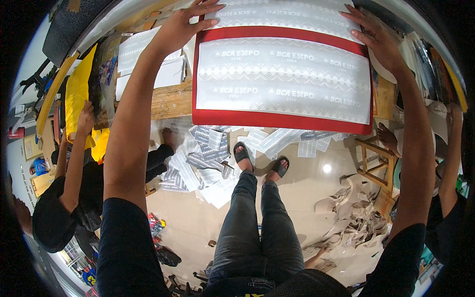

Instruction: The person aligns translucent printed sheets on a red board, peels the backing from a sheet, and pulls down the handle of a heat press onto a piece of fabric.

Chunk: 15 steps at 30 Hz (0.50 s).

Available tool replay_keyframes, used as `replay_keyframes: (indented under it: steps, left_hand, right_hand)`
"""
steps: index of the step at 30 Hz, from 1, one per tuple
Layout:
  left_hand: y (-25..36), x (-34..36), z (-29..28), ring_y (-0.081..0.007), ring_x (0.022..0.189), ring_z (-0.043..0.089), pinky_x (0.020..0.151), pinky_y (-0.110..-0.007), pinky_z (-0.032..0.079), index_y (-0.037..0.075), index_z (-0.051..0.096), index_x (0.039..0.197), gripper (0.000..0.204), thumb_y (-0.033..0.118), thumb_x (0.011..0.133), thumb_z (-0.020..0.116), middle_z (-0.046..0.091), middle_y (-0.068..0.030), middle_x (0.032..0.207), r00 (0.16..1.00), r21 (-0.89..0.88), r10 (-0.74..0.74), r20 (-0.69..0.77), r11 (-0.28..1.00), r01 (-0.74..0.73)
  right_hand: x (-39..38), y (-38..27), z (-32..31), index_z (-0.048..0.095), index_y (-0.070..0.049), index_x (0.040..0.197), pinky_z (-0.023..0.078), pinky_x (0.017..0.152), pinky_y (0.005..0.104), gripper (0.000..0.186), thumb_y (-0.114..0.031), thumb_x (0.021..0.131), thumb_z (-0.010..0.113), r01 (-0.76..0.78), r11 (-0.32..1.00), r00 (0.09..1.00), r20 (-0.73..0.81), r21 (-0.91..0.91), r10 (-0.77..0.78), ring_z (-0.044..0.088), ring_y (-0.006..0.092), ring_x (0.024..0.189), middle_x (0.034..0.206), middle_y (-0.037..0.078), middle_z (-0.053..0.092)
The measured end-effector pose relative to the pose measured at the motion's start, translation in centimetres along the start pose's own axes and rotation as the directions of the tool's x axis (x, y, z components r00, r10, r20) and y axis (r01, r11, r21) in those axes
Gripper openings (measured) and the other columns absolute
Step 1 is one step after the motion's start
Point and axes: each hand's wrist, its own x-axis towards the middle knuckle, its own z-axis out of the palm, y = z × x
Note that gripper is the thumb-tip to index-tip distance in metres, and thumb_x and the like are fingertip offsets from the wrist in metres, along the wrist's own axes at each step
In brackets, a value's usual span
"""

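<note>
A paper stack (pixel 170 75) lies left of the red panel (pixel 237 118). On the panel's upper sheet (pixel 282 15), left hand (pixel 190 21) and right hand (pixel 374 38) rest at opposite edges, fingers parted, clasping nothing; even, light pressure should keep it flat.

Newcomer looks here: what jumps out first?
The red panel bearing silvery-white patterned sheets, top centre, with the left hand at its upper left and the right hand at its upper right. Next, the bright yellow sheet at far left, then patterned strips strewn across the floor.
</note>
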Motion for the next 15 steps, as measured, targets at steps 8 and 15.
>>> replay_keyframes:
  steps: [8,15]
  left_hand:
    - [1.1,0.1,-1.4,-0.0334,0.144,0.047,0.119,-0.044,0.039,0.015,0.061,0.146,0.048,0.032,0.101,0.067,0.047,-0.0150,0.159,0.999,-0.006,-0.027,0.040,1.000,0.028]
    - [1.5,-0.2,-1.3,-0.0312,0.145,0.047,0.118,-0.042,0.039,0.015,0.061,0.145,0.047,0.029,0.101,0.067,0.048,-0.0127,0.159,0.999,-0.021,-0.047,0.024,0.999,0.048]
  right_hand:
    - [0.4,-5.1,-1.6,0.060,-0.013,0.145,0.038,0.118,0.0423,0.047,-0.026,0.100,0.066,-0.090,0.995,0.996,-0.029,-0.040,0.089,0.049,0.0325,0.143,0.152,0.019,0.055]
    - [0.1,-5.2,-2.0,0.059,-0.014,0.146,0.035,0.121,0.0441,0.046,-0.026,0.101,0.066,-0.101,0.995,0.995,0.003,0.012,0.101,0.044,0.0330,0.147,0.156,0.019,0.049]
